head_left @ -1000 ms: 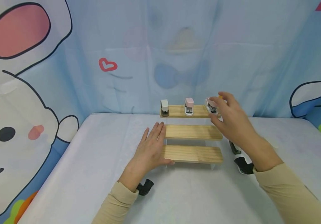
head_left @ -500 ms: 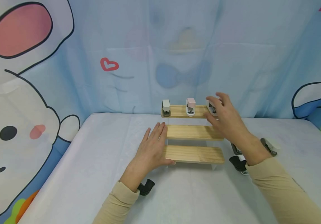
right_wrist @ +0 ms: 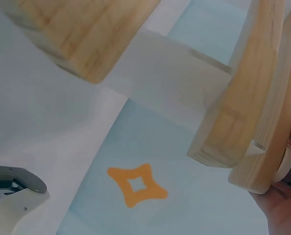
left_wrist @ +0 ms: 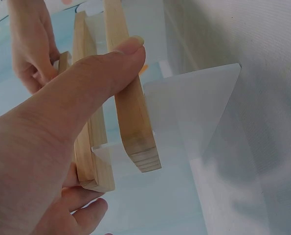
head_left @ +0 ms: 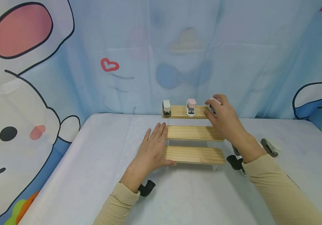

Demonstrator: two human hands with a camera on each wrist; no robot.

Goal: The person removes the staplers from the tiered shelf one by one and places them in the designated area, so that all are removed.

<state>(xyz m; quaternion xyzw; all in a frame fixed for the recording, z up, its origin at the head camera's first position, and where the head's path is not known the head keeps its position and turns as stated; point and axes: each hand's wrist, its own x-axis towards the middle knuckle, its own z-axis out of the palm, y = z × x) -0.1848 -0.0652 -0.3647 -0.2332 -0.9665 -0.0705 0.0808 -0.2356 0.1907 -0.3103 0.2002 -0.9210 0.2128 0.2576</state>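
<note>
A three-tier wooden stand (head_left: 195,132) with clear side supports rises from the table. My left hand (head_left: 153,150) holds its left end, the thumb (left_wrist: 103,68) over the lowest board and fingers at the end of the middle board. My right hand (head_left: 224,120) pinches a small pink and white stapler (head_left: 212,109) at the right end of the top board; the hand hides much of it. Its white base (right_wrist: 284,164) meets that board in the right wrist view. A white and dark stapler (head_left: 166,108) and a pink and white stapler (head_left: 191,107) stand farther left.
On the white table (head_left: 101,162), a white and dark stapler (head_left: 269,148) lies right of the stand. Other small staplers beside it are partly hidden by my right forearm. A printed blue curtain (head_left: 138,37) hangs behind the table.
My right hand has shifted slightly left along the top board with the stapler, which turned more upright. My left hand stays on the stand.
</note>
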